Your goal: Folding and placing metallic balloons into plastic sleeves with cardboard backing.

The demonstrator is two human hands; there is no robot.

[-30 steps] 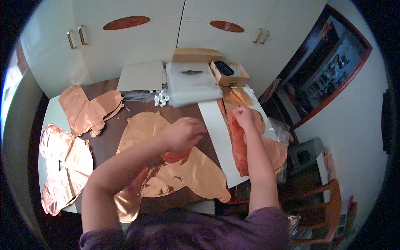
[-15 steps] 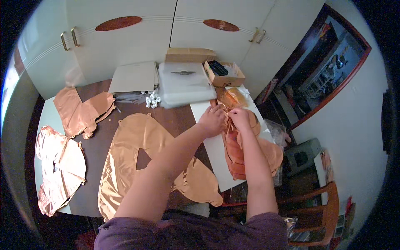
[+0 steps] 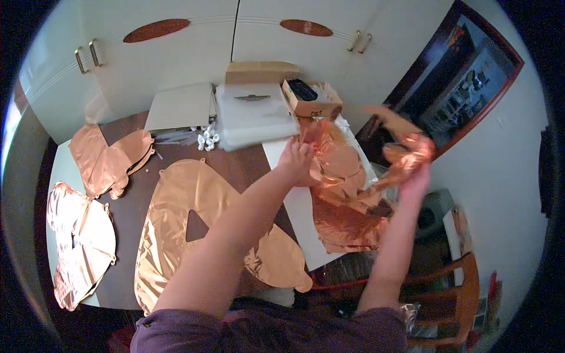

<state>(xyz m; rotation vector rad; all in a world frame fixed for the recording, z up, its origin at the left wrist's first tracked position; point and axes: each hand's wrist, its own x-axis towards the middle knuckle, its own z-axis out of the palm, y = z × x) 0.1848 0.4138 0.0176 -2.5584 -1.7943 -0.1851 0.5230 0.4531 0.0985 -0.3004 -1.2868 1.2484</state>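
My right hand (image 3: 416,178) is raised beyond the table's right side, closed round a crumpled copper-coloured foil balloon (image 3: 409,152), blurred by motion. At the right end of the table, my left hand (image 3: 297,160) has its fingers closed on the bunched foil of a pile of deflated copper foil balloons (image 3: 347,226). Part of that foil is hidden under the hand. A large flat foil balloon (image 3: 170,217) with a triangular hole lies in the middle, partly covered by my left forearm. Two further flat balloons, one dull copper (image 3: 103,159) and one shiny (image 3: 82,241), lie at the left.
Along the back stand a grey flat box (image 3: 181,109), a stack of clear plastic bags (image 3: 253,117) and an open carton (image 3: 312,103). White clips (image 3: 207,139) lie before them. A wooden chair (image 3: 462,294) stands at the near right, cabinets (image 3: 176,65) behind the table.
My right hand has swung right and up, away from my left hand, drawing a foil balloon with it. The pile has spread out. My left hand stays near the same place.
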